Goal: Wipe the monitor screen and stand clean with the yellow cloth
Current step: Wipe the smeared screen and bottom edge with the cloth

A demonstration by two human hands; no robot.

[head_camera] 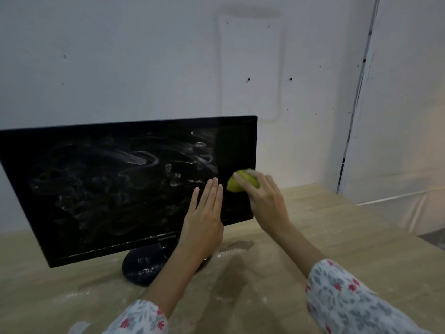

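A pale wood-grain table (337, 237) carries a black monitor, standing on its round dark stand (142, 266) near the left. White powdery smears (224, 255) streak the surface beside the base, with what may be a damp patch (240, 244) just behind.

Yellow cloth (237, 182), black monitor (120, 189)

**Layout around the monitor**

Monitor (127, 189) standing on the table (325, 237), on its stand (144, 268), just before the wall (120, 63). Left hand (204, 218) flat against the lower right of the screen. Right hand (262, 194) just right of it, holding the cloth (234, 183) bunched against the screen near the monitor's right edge. Sleeves (349, 300) nearest the camera, before the monitor.
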